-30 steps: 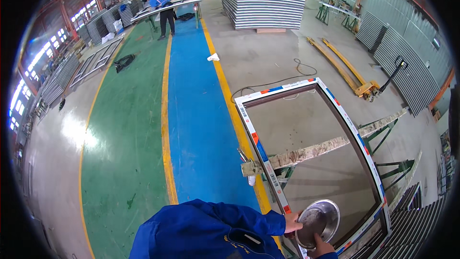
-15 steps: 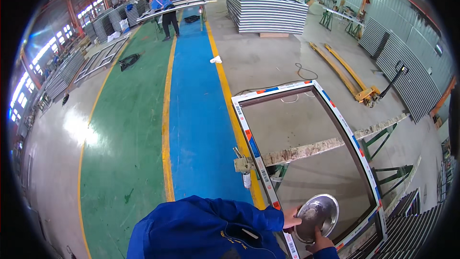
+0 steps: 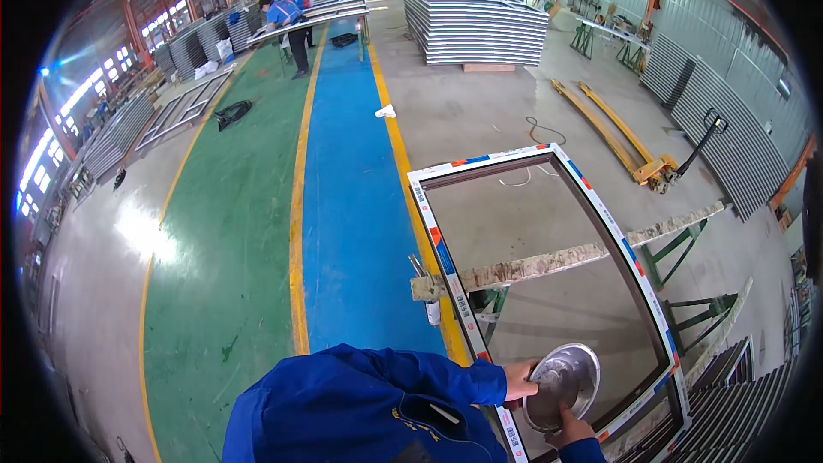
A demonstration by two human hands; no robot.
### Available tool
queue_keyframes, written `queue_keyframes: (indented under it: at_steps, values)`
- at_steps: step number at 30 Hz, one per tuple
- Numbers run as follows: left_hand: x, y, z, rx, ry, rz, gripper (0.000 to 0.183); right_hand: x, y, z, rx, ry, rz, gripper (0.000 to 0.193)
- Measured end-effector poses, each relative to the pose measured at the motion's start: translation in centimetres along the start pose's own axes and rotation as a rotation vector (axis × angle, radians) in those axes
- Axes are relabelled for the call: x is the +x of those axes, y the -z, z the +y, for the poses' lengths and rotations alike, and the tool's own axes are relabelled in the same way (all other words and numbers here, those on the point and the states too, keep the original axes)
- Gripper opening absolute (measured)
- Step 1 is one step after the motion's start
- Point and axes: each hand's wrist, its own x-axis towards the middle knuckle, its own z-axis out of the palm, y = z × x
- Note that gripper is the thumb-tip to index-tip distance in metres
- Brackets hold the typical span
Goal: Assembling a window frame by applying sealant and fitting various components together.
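Observation:
A shiny round metal bowl [image 3: 586,370] is tilted toward me over the near part of a large window frame. My left hand [image 3: 519,381] grips its left rim, thumb over the edge. At the near rim my right hand [image 3: 571,430] is closed on the bowl, one digit lying over the inside; its other fingers are hidden underneath. Dull grey smears coat the bowl's inside. The dark-brown frame [image 3: 617,221], covered with white, red and blue printed tape, lies across rough, stained beams [image 3: 549,266].
Green trestle legs [image 3: 699,313] carry the beams. A white cartridge-like tube [image 3: 433,313] hangs by the left beam end. Beyond stand a yellow pallet jack [image 3: 634,141] and a stack of frames [image 3: 476,26]. Two people [image 3: 287,17] work at a far table. Slatted panels [image 3: 741,407] lie close right.
The view has shifted slightly, so the frame and bowl sit a little farther left. Both hands keep their hold on the bowl.

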Motion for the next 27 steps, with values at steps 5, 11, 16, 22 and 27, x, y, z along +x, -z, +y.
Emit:
queue_keyframes:
  at_steps: [5, 11, 16, 22, 27]
  values:
    - [-0.6, -0.2, 0.5, -0.007, 0.056, -0.008, 0.055, -0.5, 0.5, -1.1, -0.013, -0.037, -0.002, 0.095]
    - [-0.4, -0.3, -0.3, -0.100, 0.054, -0.020, 0.052, -1.3, 1.5, -1.8, 0.006, -0.071, 0.001, 0.096]
    - [1.2, 0.0, -3.2, -0.076, -0.043, -0.013, 0.058, -1.7, 1.5, -1.7, 0.039, -0.012, 0.056, 0.094]
    - [0.1, 0.0, -2.0, -0.207, 0.097, 0.000, 0.048, -2.0, 1.8, -2.0, -0.006, -0.046, 0.091, 0.089]
    - [3.1, -0.1, -7.8, -0.159, -0.073, 0.027, 0.051, -2.0, 2.5, -2.6, -0.039, -0.067, 0.079, 0.085]
